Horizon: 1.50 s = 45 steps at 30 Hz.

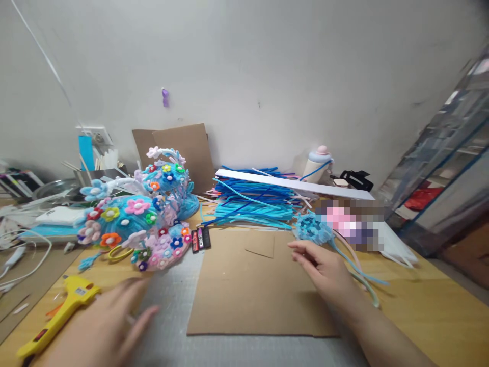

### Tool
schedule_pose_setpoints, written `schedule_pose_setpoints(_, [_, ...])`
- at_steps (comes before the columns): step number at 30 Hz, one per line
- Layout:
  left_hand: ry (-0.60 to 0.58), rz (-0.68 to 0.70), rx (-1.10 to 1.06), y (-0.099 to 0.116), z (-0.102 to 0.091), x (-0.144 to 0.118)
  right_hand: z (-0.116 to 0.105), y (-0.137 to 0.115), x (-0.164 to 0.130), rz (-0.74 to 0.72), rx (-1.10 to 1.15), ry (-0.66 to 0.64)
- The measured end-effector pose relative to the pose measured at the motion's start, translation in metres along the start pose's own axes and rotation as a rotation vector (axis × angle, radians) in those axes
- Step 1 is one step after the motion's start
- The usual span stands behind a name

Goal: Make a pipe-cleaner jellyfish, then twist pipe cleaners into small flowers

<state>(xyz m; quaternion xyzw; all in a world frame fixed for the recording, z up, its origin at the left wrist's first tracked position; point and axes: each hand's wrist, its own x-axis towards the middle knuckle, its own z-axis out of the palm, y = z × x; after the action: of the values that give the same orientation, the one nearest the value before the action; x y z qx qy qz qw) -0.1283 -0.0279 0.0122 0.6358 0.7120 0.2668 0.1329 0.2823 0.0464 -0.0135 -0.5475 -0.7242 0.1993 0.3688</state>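
My left hand (109,316) is smeared by motion over the grey work mat (168,300), right of a yellow glue gun (64,311). Its thumb stands apart from the fingers, and nothing shows between them. My right hand (319,267) hovers at the right side of a brown cardboard sheet (244,295). Its fingers are loosely bent, with a small gap between the tips and nothing visible in them. Near the sheet's far edge are cut lines forming a small corner shape. A fluffy blue pipe-cleaner piece (313,227) lies just beyond my right hand.
Flower-covered pipe-cleaner baskets (122,219) stand at the left. Blue pipe cleaners (252,201) are piled at the back under a white strip (294,183). A bottle (317,165), small black-and-red packs (200,239), yellow-handled scissors (120,253) and white cables (26,270) surround the sheet.
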Motion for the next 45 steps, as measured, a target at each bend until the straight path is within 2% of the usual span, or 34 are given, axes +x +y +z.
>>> schedule_pose_setpoints(3, [-0.313, 0.124, -0.056, 0.068, 0.042, -0.007, 0.005, 0.0, 0.002, 0.01, 0.003, -0.065])
schedule_pose_setpoints(6, [-0.574, 0.345, -0.033, 0.1, 0.082, -0.003, 0.018, 0.005, 0.003, 0.065, -0.002, -0.091])
schedule_pose_setpoints(8, [-0.635, 0.488, -0.008, 0.106, 0.102, 0.004, 0.028, 0.009, 0.002, 0.091, 0.003, -0.105])
schedule_pose_setpoints(11, [-0.596, 0.605, -0.016, 0.104, 0.121, 0.011, 0.043, 0.007, 0.0, 0.088, 0.07, -0.181])
schedule_pose_setpoints(13, [-0.608, 0.619, -0.035, 0.1, 0.127, 0.011, 0.048, 0.003, -0.001, 0.129, 0.148, -0.225])
schedule_pose_setpoints(17, [-0.738, 0.58, -0.071, 0.097, 0.129, 0.006, 0.052, -0.001, -0.002, 0.24, 0.274, -0.274])
schedule_pose_setpoints(19, [-0.759, 0.563, -0.08, 0.096, 0.129, 0.005, 0.052, 0.002, -0.002, 0.299, 0.344, -0.271])
schedule_pose_setpoints(23, [-0.718, 0.554, -0.091, 0.095, 0.131, 0.004, 0.056, 0.012, 0.0, 0.434, 0.495, -0.227])
schedule_pose_setpoints(27, [-0.699, 0.555, -0.033, 0.094, 0.132, 0.003, 0.06, 0.014, 0.003, 0.41, 0.63, -0.216])
schedule_pose_setpoints(29, [-0.641, 0.563, -0.007, 0.096, 0.131, 0.003, 0.061, 0.014, 0.004, 0.41, 0.665, -0.234])
schedule_pose_setpoints(35, [-0.31, 0.499, -0.099, 0.102, 0.124, 0.008, 0.061, 0.018, 0.007, 0.418, 0.592, -0.346])
schedule_pose_setpoints(40, [-0.19, 0.458, -0.237, 0.096, 0.128, 0.015, 0.059, 0.019, 0.007, 0.391, 0.52, -0.392])
schedule_pose_setpoints(45, [-0.106, 0.554, -0.324, 0.093, 0.13, 0.016, 0.051, 0.007, 0.018, 0.317, 0.394, -0.39])
